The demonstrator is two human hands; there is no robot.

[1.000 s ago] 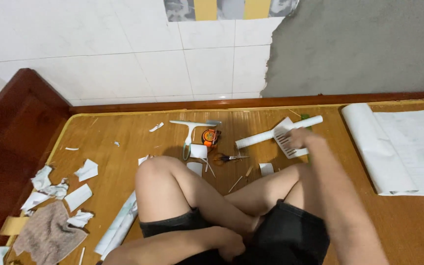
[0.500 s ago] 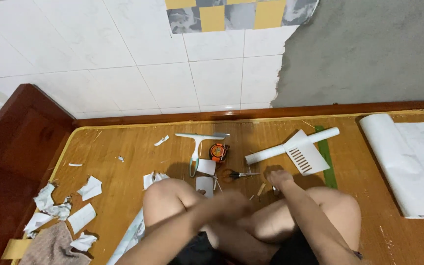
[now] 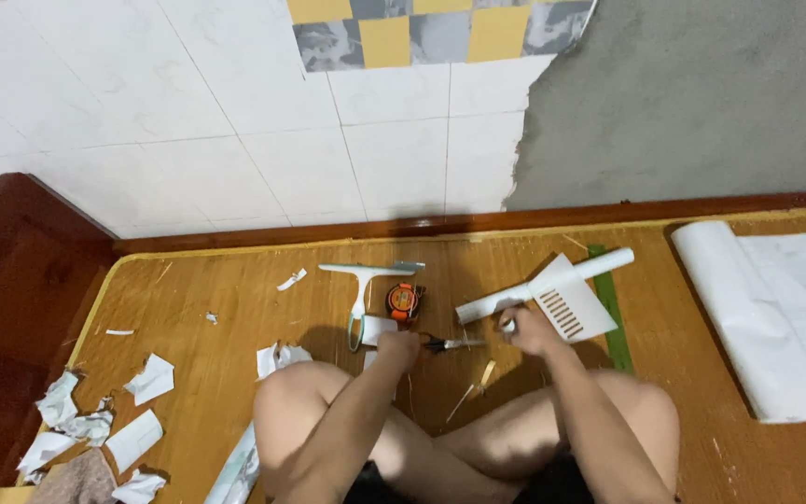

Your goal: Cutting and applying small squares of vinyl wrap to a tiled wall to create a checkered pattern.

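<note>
I sit cross-legged on a wooden floor [image 3: 216, 308]. My left hand [image 3: 401, 347] is closed on the handles of a pair of scissors [image 3: 451, 343], whose blades point right along the floor. My right hand [image 3: 522, 329] is closed on a small white piece beside the scissor tips, just below a white rolled tube [image 3: 543, 285] and a white slotted scoop [image 3: 573, 301]. An orange tape measure [image 3: 404, 301] and a white squeegee [image 3: 363, 287] lie just beyond my left hand.
Torn white paper scraps [image 3: 95, 425] litter the floor at left, near a brown cloth [image 3: 72, 481]. A large white paper roll [image 3: 776, 317] lies partly unrolled at right. A green strip [image 3: 610, 308] lies under the scoop. A tiled wall [image 3: 263, 131] and a wooden frame [image 3: 20, 271] bound the area.
My view has tilted up toward the wall. My right hand left the scoop and came down beside the scissors; my left hand reached forward and closed on the scissor handles.
</note>
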